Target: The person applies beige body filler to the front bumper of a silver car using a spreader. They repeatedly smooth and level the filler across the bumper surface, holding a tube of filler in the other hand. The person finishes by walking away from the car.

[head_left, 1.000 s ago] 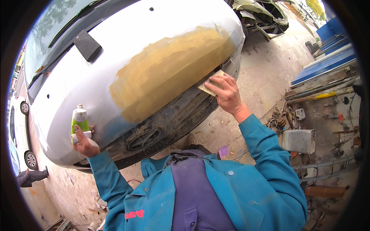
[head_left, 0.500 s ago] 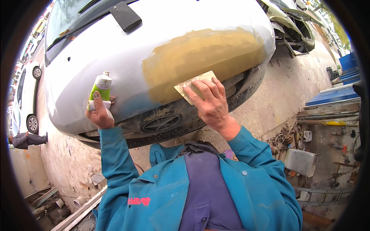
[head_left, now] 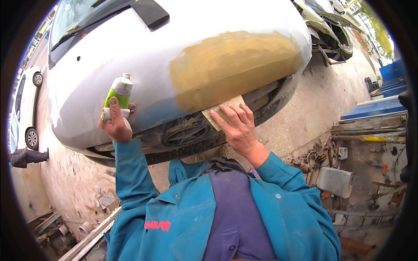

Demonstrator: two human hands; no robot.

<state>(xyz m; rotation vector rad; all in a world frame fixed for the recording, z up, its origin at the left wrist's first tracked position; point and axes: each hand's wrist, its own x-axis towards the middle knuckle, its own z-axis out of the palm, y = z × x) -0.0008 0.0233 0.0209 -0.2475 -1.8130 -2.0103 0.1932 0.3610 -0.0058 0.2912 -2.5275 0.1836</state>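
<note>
Lying past the right hand (head_left: 238,131), which is holding a flat card (head_left: 213,115), tan paste (head_left: 237,65) is already covering some car (head_left: 130,56), but blue (head_left: 160,112) is showing bare towards the left hand (head_left: 116,125), which is gripping a tube (head_left: 119,93).

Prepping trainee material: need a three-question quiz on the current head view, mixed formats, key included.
1. Multiple choice: where is the smooth tan patch on the silver car?
a) across the windscreen
b) at the front end
c) on a wheel

2. True or false: the person's bare right hand holds a flat, beige, rectangular piece.

3. Fill in: the green-and-white squeeze tube is in the person's ___ hand.

Key
1. b
2. True
3. left (the bare left hand holds it upright, nozzle end up)
</note>
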